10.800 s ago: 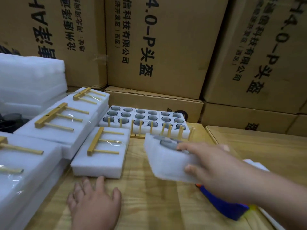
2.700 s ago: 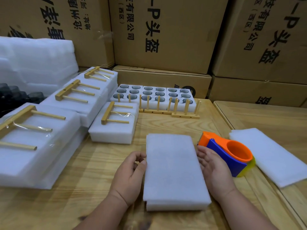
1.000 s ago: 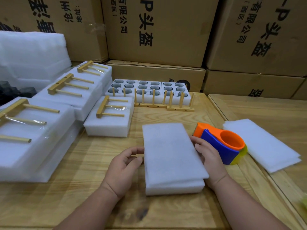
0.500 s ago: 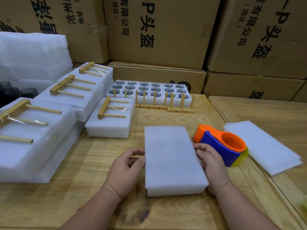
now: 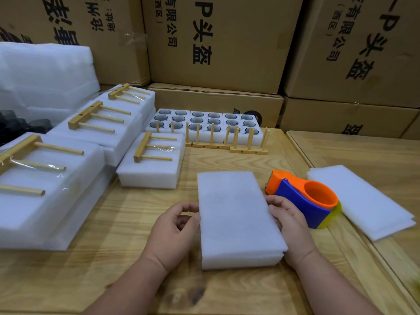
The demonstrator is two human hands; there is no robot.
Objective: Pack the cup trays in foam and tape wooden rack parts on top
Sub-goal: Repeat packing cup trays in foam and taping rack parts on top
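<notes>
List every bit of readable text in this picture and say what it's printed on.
"头盔", large, after "-P": middle carton.
"有限公司", smaller column: same carton.
"-P头盔" and "有限公司": right carton, tilted.
"沧州", small print: left carton; its other characters are cut off or too blurred.
Lower cartons: print cut off, unreadable.
Foam pack, tape dispenser: no text.

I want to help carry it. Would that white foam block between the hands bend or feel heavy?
The white foam block probably stays flat: its thick edge looks straight. Likely light, being foam, though it may hide cups.
</notes>
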